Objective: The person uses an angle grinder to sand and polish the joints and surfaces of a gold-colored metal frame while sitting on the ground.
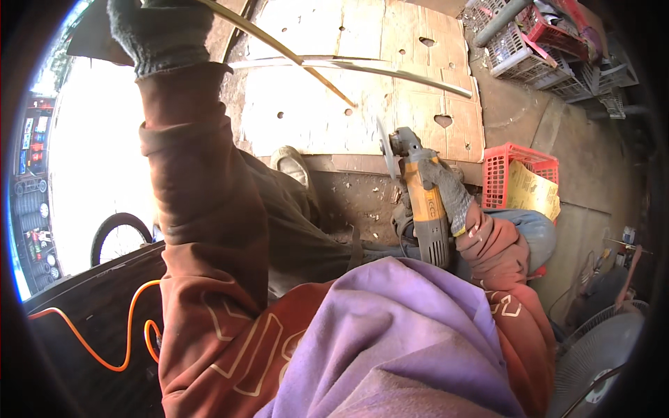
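Note:
My right hand (449,188), in a grey knit glove, is wrapped round the yellow and grey body of an angle grinder (428,209). The grinder's thin disc (385,148) stands edge-up at its far end, above the near edge of the cardboard. My left arm reaches far forward. The gloved left hand (164,35) is at the top left, its fingers mostly hidden or cut off by the picture's edge. Right beside it a thin yellowish rod (279,47) slants down to the cardboard, crossing a silvery rod (390,72). A grey flat piece (97,35) shows beyond the left hand.
Flattened cardboard (313,132) with holes covers the ground ahead. A red plastic crate (496,171) holding a yellow paper sack (533,191) stands right, with stacked grey crates (512,52) beyond. An orange cord (132,327) loops lower left, near a wheel (118,237). A fan (599,355) stands lower right.

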The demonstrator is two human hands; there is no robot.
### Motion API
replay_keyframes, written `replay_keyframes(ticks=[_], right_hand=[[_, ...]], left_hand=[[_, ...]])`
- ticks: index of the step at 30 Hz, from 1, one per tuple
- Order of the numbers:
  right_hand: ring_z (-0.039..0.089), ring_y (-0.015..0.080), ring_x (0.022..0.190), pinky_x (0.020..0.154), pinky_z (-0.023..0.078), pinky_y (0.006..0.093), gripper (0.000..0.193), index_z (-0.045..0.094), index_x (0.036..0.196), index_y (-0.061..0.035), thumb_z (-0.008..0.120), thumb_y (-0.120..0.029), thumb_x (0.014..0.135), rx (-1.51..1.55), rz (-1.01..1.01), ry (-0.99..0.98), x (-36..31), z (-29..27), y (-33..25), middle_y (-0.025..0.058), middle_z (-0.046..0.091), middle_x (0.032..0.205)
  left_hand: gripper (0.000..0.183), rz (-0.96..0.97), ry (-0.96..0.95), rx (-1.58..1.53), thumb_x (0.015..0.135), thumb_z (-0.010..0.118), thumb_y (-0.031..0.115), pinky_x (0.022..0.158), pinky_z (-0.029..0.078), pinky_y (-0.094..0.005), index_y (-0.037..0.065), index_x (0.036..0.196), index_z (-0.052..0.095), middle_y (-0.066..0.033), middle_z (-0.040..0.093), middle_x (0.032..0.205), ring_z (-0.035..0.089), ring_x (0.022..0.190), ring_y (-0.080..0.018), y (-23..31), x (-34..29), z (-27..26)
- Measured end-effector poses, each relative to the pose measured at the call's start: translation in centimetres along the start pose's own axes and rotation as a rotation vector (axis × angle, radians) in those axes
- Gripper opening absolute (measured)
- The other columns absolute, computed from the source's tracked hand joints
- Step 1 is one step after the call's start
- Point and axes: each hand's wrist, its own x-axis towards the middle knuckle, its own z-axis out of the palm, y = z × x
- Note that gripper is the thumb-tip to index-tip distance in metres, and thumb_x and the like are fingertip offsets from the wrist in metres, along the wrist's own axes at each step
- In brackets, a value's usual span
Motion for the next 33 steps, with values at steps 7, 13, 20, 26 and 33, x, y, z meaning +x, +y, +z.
replay_keyframes(ticks=[7,13,20,26,33], right_hand=[[0.063,0.0198,0.056,0.048,0.057,0.0362,0.039,0.059,0.117,-0.0054,0.078,-0.013,0.084,0.055,-0.005,-0.109,7.8,3.0,-0.3,0.0040,0.057,0.071],[0.064,0.0208,0.057,0.053,0.056,0.0348,0.027,0.063,0.105,-0.0050,0.074,-0.020,0.085,0.220,-0.046,-0.045,12.9,2.9,2.8,0.0073,0.064,0.075],[0.066,0.0179,0.063,0.054,0.057,0.0338,0.026,0.065,0.110,-0.0074,0.073,-0.022,0.090,0.438,-0.010,-0.029,14.4,1.5,7.9,0.0049,0.066,0.084],[0.064,0.0154,0.059,0.054,0.055,0.0310,0.022,0.069,0.102,-0.0074,0.078,-0.022,0.087,0.392,-0.046,0.044,15.3,1.9,9.0,0.0029,0.067,0.077],[0.062,0.0085,0.063,0.059,0.051,0.0257,0.017,0.073,0.092,-0.0075,0.082,-0.018,0.081,0.333,-0.093,0.049,17.2,0.8,9.7,-0.0002,0.070,0.077]], left_hand=[[0.072,0.098,0.564,0.090,0.091,0.048,0.062,0.098,0.045,-0.0607,-0.004,0.113,0.064,-0.0193,0.070,0.102,0.066,0.096,-0.0399,-2.7,0.9,3.2],[0.067,-0.083,0.485,-0.203,0.092,0.039,0.063,0.106,0.035,-0.0604,0.000,0.096,0.063,-0.0122,0.061,0.083,0.057,0.081,-0.0308,-1.3,0.6,-2.7],[0.058,-0.188,0.684,-0.279,0.093,0.043,0.056,0.115,0.028,-0.0601,0.002,0.113,0.051,-0.0143,0.052,0.107,0.050,0.107,-0.0315,0.2,-0.6,-1.9],[0.069,-0.209,0.962,-0.159,0.097,0.039,0.058,0.119,0.027,-0.0548,0.003,0.139,0.031,-0.0173,0.040,0.137,0.037,0.131,-0.0305,0.5,-2.9,1.6],[0.093,0.084,0.983,0.230,0.094,0.034,0.073,0.115,0.023,-0.0703,-0.003,0.149,0.032,-0.0271,0.046,0.141,0.040,0.135,-0.0456,5.6,-8.8,-1.1]])
